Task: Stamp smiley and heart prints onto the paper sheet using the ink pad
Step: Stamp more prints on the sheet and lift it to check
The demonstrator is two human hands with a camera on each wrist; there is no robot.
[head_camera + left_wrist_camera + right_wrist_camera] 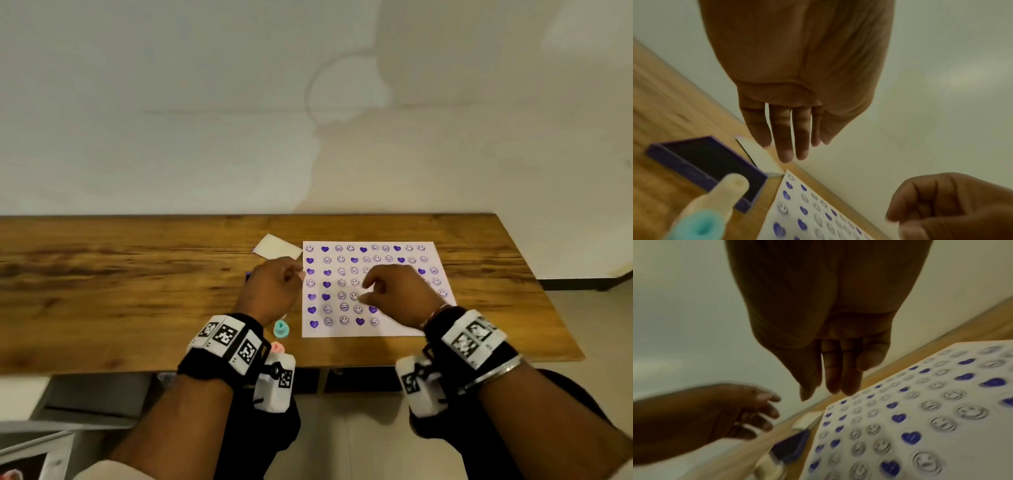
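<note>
A white paper sheet [404, 329] lies on the wooden table [137, 291], covered with rows of purple heart prints and grey smiley prints. My left hand [274, 287] hovers just left of the sheet, over the purple ink pad [705, 167], fingers [786, 146] straight and holding nothing. My right hand [397, 294] floats above the middle of the sheet with relaxed fingers [831, 378], also holding nothing. A teal-topped stamp [281, 329] stands near the sheet's lower left corner, and a pink one [277, 347] sits close to the front edge. In the head view my left hand hides most of the ink pad.
The ink pad's pale lid [277, 247] lies behind the pad, by the sheet's top left corner. A plain wall rises behind the table. The table's right edge [534, 281] runs close to the sheet. Bare wood extends to the left.
</note>
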